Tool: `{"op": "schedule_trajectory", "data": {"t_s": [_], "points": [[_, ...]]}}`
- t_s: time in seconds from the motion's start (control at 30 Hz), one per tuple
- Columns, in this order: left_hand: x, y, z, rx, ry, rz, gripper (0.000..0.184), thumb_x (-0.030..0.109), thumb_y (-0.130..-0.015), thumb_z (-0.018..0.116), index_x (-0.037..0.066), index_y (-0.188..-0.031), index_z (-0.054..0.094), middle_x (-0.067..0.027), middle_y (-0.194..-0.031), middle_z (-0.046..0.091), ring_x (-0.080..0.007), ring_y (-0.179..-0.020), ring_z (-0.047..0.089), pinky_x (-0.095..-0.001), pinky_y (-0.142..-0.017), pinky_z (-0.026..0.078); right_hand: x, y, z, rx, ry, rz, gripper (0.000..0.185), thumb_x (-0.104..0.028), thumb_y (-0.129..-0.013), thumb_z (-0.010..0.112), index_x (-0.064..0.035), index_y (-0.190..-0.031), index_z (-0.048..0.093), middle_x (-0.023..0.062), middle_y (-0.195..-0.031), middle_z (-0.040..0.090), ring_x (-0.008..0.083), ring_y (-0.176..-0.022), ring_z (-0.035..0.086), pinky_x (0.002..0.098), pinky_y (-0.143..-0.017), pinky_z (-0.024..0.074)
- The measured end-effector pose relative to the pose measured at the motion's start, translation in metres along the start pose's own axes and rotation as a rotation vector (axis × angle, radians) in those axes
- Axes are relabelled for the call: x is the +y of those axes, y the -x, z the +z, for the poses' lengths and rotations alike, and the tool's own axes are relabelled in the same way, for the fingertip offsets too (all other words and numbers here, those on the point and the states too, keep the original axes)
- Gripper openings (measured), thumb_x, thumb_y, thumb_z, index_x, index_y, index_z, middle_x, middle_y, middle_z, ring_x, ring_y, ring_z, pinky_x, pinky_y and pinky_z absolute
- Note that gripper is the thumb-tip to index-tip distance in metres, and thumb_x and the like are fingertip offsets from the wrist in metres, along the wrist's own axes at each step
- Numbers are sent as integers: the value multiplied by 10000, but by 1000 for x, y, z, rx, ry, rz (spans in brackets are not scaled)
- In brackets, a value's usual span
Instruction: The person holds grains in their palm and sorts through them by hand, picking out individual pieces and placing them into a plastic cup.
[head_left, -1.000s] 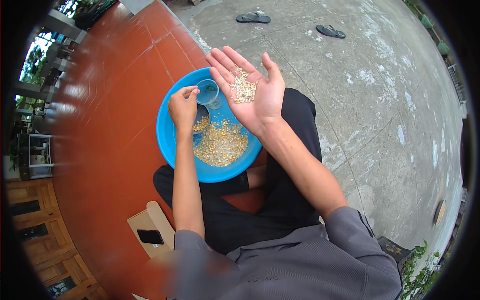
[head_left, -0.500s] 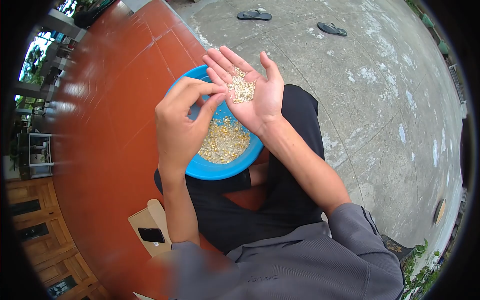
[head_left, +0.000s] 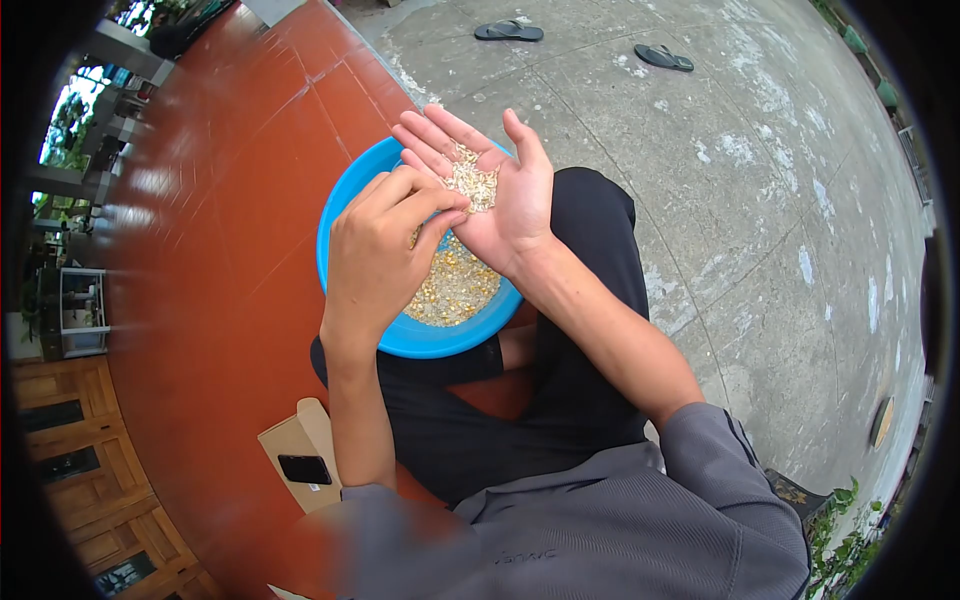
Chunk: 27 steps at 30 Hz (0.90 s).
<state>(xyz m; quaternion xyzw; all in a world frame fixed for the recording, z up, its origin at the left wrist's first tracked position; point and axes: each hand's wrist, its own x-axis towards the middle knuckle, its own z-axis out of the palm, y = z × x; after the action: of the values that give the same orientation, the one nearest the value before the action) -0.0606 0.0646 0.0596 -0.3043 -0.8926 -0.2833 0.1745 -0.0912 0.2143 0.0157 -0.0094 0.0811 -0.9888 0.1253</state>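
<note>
My right hand (head_left: pixel 505 200) lies palm up over the bowl, slightly cupped, with its fingers stretched out. It holds a small heap of pale, rice-like grains (head_left: pixel 474 185) on the palm. My left hand (head_left: pixel 385 245) is palm down with thumb and fingertips pinched together at the lower edge of the heap. Whatever sits between those fingertips is too small to make out. Beneath both hands is a blue plastic bowl (head_left: pixel 335 200), partly covered by my left hand. Inside it lies a mix of yellow and whitish grains (head_left: pixel 455 290).
The bowl is in front of my crossed legs (head_left: pixel 595 240) on a red tiled floor (head_left: pixel 220 300). A black phone (head_left: pixel 304 469) rests on a piece of cardboard (head_left: pixel 318 430) to my left. Two dark flip-flops (head_left: pixel 508 32) lie apart on the grey concrete (head_left: pixel 740 200).
My right hand has shifted slightly left and down with the grains. The left hand's pinched fingertips have moved right, from beside the palm onto the heap's edge. The bowl appears shifted a little left.
</note>
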Motion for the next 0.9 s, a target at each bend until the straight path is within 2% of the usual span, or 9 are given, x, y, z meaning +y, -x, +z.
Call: {"op": "schedule_trajectory", "data": {"t_s": [0.13,0.23,0.4,0.5,0.6,0.7,0.9], "points": [[-2,1,1,-5,5,10,161,19,-902,861,55,-1059,858,-70,-962,756,-255,-876,738,-378,-764,592,2,0,-1,4,5,1,809,-547,-1180,345,117,-1634,432,324,-1636,538,400,-1551,537,477,-1318,447],[-1,3,4,-2,19,-16,157,17,-928,839,47,-1082,844,-85,-958,745,-243,-876,738,-374,-760,587,2,0,-1,-26,25,-3,815,-532,-1180,344,120,-1667,393,335,-1694,480,430,-1600,482,502,-1361,392],[5,5,4,-8,177,-177,104,38,-1005,798,21,-1106,814,-76,-978,737,-179,-873,726,-338,-757,561,3,0,0,0,2,3,809,-546,-1181,345,119,-1635,430,327,-1630,539,407,-1548,537,482,-1312,458],[-4,16,15,57,626,-469,123,104,-1079,753,10,-1150,788,-37,-1008,737,-137,-871,678,-303,-787,525,2,-1,-2,-18,-26,3,812,-533,-1182,361,126,-1654,401,345,-1672,488,439,-1573,506,492,-1323,453],[-14,25,21,57,1320,-675,185,164,-1131,693,5,-1211,744,-17,-1025,724,-111,-878,618,-281,-805,484,1,-2,-3,-27,-55,4,816,-525,-1181,372,131,-1667,379,361,-1695,454,465,-1586,487,500,-1325,458],[-18,28,28,60,1421,-706,208,193,-1141,671,17,-1240,721,-14,-1042,715,-97,-887,578,-270,-792,456,2,-3,-6,-33,-57,-2,816,-521,-1181,378,132,-1671,370,368,-1694,449,475,-1585,484,502,-1324,461],[-23,28,26,108,1504,-695,207,187,-1130,701,22,-1242,756,-18,-1046,754,-79,-873,606,-247,-758,458,0,-3,-5,-30,-61,-13,805,-510,-1180,386,134,-1663,381,367,-1678,466,468,-1582,490,503,-1322,464]]}}
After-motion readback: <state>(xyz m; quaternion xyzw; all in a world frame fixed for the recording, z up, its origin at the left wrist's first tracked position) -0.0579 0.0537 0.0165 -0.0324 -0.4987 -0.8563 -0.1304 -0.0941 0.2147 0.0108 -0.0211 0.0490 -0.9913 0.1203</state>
